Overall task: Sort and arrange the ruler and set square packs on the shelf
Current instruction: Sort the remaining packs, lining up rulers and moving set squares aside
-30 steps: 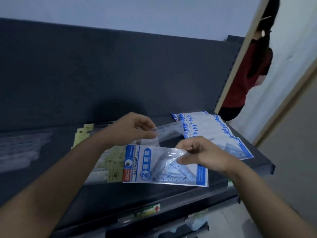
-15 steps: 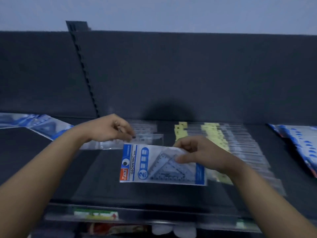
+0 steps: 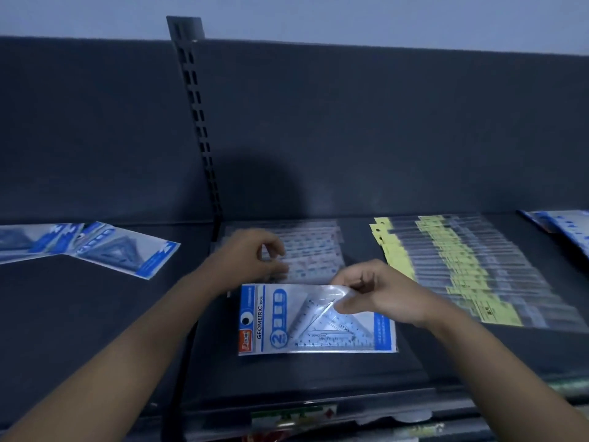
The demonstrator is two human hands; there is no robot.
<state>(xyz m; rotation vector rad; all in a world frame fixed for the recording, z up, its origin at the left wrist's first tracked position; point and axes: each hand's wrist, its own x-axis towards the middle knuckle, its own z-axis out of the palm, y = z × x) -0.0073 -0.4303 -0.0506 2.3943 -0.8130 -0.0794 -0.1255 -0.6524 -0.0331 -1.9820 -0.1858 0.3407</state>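
Set square packs (image 3: 127, 250), two countable, lie flat at the left of the shelf (image 3: 95, 314). Left hand (image 3: 251, 260) hovers with fingers curled over a stack of clear ruler packs (image 3: 312, 250); whether it grips one is unclear. Right hand (image 3: 379, 298) pinches the top edge of one blue pack (image 3: 318, 323) at the shelf's front middle. Yellow-labelled ruler packs (image 3: 462, 269) overlap in a row, too many to count. More packs (image 3: 567, 228) lie far right.
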